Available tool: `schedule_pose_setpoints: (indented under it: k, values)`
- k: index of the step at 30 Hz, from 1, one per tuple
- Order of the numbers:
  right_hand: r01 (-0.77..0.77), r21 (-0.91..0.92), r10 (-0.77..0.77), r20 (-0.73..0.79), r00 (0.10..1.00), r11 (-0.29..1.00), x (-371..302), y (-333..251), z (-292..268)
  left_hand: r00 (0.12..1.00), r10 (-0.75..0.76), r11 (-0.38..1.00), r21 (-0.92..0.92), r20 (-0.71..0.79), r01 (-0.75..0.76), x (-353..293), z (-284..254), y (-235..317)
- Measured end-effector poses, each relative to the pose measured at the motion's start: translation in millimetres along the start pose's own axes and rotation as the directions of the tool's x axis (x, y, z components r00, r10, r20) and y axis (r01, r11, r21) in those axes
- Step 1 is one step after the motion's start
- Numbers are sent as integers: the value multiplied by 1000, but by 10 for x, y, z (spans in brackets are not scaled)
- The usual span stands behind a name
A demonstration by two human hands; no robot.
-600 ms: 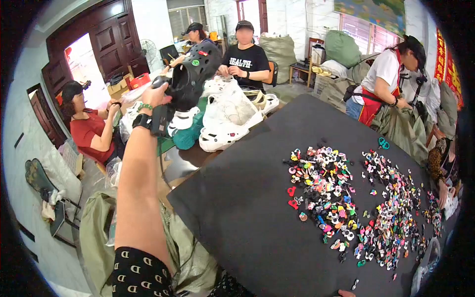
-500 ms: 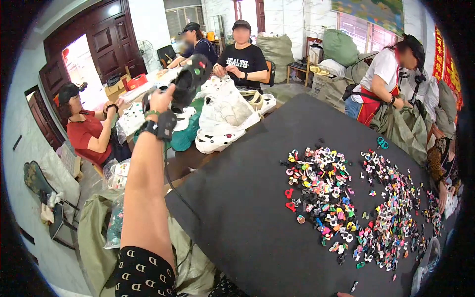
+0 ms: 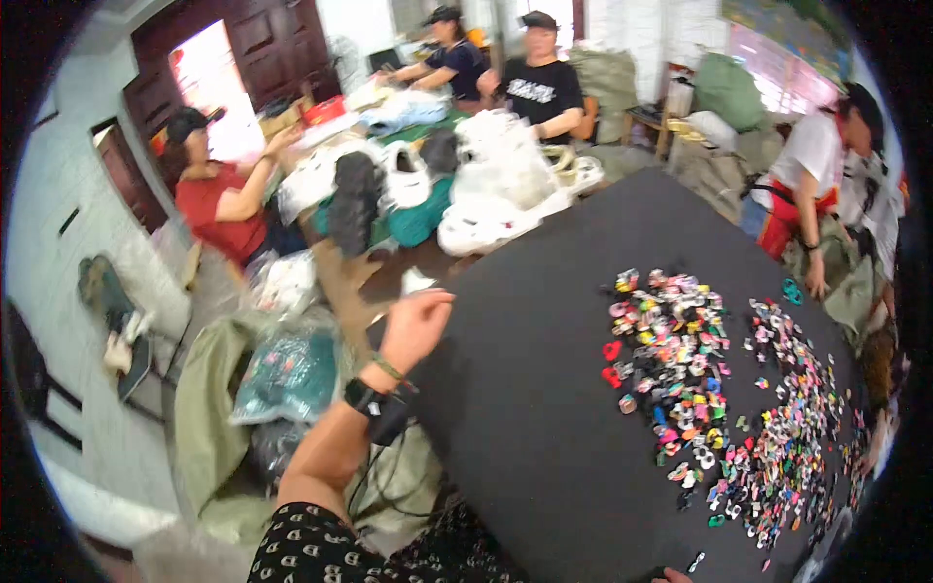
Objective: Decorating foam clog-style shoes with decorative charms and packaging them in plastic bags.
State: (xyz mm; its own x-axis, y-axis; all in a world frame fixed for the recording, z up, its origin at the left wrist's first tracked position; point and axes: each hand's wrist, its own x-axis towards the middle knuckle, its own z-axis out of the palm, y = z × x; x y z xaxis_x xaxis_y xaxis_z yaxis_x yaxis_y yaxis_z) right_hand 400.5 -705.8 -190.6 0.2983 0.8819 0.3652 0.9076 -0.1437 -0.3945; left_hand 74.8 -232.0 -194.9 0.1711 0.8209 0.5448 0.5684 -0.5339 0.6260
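Observation:
My left hand (image 3: 416, 325) is over the left edge of the black table (image 3: 544, 369), fingers curled in and slightly blurred. Whatever they may hold is hidden. A small white piece (image 3: 418, 282) shows just beyond the knuckles; I cannot tell if they touch. Farther off, a dark clog (image 3: 355, 202) stands on end beside a white clog (image 3: 405, 175) and a green one (image 3: 421, 223). Only a fingertip or two of my right hand (image 3: 671, 576) shows at the lower edge, near a small black-and-white charm (image 3: 696, 562). Colourful shoe charms (image 3: 671, 350) lie heaped on the table's right half.
White clogs (image 3: 486, 225) and a white plastic bag (image 3: 501, 165) crowd the brown table's far end. Bagged green goods (image 3: 287, 374) sit left of my arm. A cable (image 3: 394, 486) hangs below my wrist. Several people work around the tables.
My left hand has let go of the dark clog, which now stands among the others, and has drawn back toward me. The view has turned left.

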Motion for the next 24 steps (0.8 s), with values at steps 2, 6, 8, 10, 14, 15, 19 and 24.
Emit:
schedule_pose_setpoints:
  k: [2, 6, 8, 10, 14, 15, 19, 24]
  values:
    - [-74, -57, 74, -10, 997, 996, -48, -7, -12, 999, 41, 999, 24, -19, -40, -412, -15, 279]
    - [-22, -23, 22, -8, 1000, 999, -35, -12, 14, 999, 13, 1000, 22, 44, -14, -1135, -147, 439]
    - [-37, -46, 36, -26, 999, 998, -29, -21, 23, 1000, 5, 996, 93, 14, -6, -1305, -321, 368]
    - [-12, -37, 11, -32, 999, 999, -63, -9, 23, 1000, -17, 986, 163, -24, 20, -1461, -499, 262]
    - [46, -75, -51, -70, 996, 996, -121, 32, 36, 985, -155, 836, 521, -80, 174, -1601, -1041, -266]
    - [45, -71, -51, -77, 996, 996, -122, 20, 39, 974, -200, 725, 652, -107, 221, -1595, -1185, -400]
    - [46, -75, -52, -79, 996, 996, -138, -20, 25, 811, -469, 330, 783, -349, 528, -1501, -1696, -975]
    - [20, -88, -26, -60, 998, 996, -167, 15, 45, 579, -607, 164, 626, -545, 762, -1387, -2115, -1405]
